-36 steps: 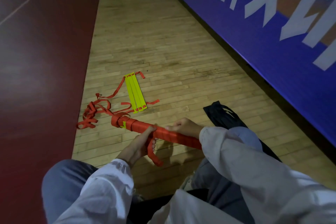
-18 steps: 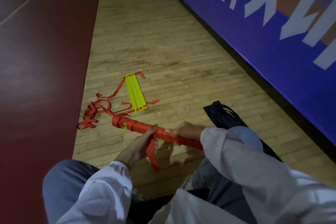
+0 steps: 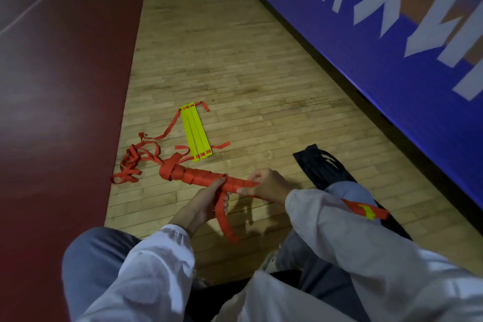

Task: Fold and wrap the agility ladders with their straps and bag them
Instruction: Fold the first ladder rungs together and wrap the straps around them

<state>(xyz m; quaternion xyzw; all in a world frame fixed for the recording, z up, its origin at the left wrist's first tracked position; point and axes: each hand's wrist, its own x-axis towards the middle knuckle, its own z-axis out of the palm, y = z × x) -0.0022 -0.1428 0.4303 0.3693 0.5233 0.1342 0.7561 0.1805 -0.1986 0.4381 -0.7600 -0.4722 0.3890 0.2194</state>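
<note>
We see a person seated on the wooden floor (image 3: 235,60), with the wrapped ladder (image 3: 201,178) held across their knees. It is a long bundle wound in red strap. Its middle is hidden behind the right hand (image 3: 269,185) and white sleeve (image 3: 339,230). Its other end (image 3: 366,210) shows red and yellow past the right knee.

The right hand's fingers (image 3: 254,178) curl over the bundle and clasp it. The left hand (image 3: 201,206) has its thumb laid along the top of the bundle. Its fingers close on the strap tail (image 3: 226,219), which hangs down from the bundle. How the tail joins the winding, we cannot make out beneath the thumb.

Beyond the bundle, a second ladder (image 3: 196,133) lies flat on the floor, its yellow rungs stacked side by side. Its red strap trails into a loose tangle (image 3: 133,162) that touches the bundle's knotted end.

A black bag (image 3: 324,170) lies on the floor beside the right knee, partly covered by the leg. A blue banner (image 3: 392,34) lines the wall, its lettering cut off by the edge of the view.
</note>
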